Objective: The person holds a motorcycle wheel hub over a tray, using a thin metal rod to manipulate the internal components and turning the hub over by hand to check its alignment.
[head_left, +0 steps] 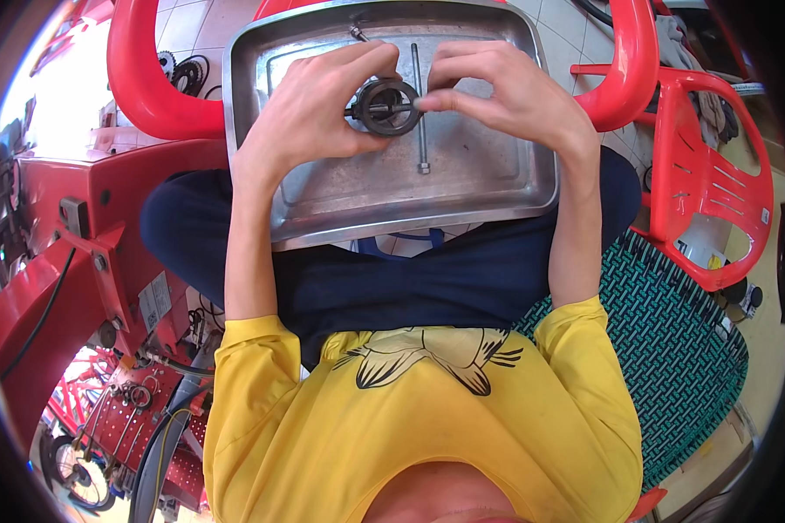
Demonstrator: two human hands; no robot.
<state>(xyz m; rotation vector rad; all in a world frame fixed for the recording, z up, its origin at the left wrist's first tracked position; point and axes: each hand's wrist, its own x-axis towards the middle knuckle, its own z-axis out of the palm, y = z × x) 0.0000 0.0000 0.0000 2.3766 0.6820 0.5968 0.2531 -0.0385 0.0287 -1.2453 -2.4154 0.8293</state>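
Note:
My left hand (314, 113) holds a black ring-shaped part (391, 130) with a short shaft across its opening, above a steel tray (410, 196). My right hand (497, 96) has its thumb at the right edge of that part, at the shaft's end, its other fingers curled above; whether it grips the shaft is hard to make out. A long metal bolt (422, 148) lies in the tray just right of the part, partly behind my right thumb. A small metal fitting (355, 32) shows near the tray's far edge.
The tray is over my lap, against a red chair (157, 109). Another red chair (706, 183) stands at right, with a woven seat (672, 366) below it. A red machine frame (105, 218) is at left, a pegboard with tools (139, 436) at lower left.

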